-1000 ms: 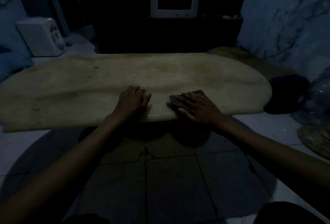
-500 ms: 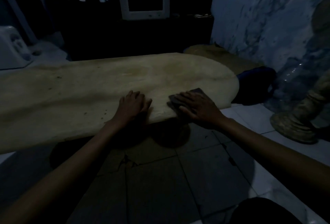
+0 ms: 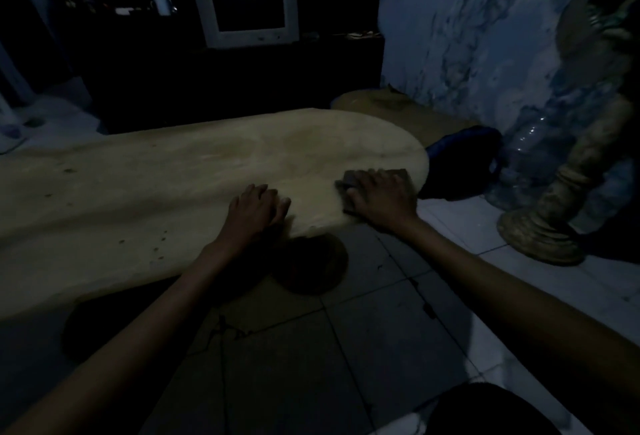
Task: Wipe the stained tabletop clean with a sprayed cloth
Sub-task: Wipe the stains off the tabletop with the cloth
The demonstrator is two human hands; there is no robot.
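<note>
Pressing cloth [image 3: 401, 174] onto tabletop [image 3: 173, 185], right hand [image 3: 382, 199] fingers flat, left hand [image 3: 254, 211] resting open.

Dim home living rm: low stone table [image 3: 173, 192] on tiled floor [image 3: 346, 348]; old CRT TV [image 3: 247, 1] on dark cabinet behind table, statue [image 3: 561, 192] right of table by marble-look wall.

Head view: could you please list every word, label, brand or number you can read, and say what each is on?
No text can be read anywhere.
CRT monitor: screen dark; any marking on its bezel is too small and dim to read.
Cloth under the right hand, tabletop, statue: no lettering visible.
</note>
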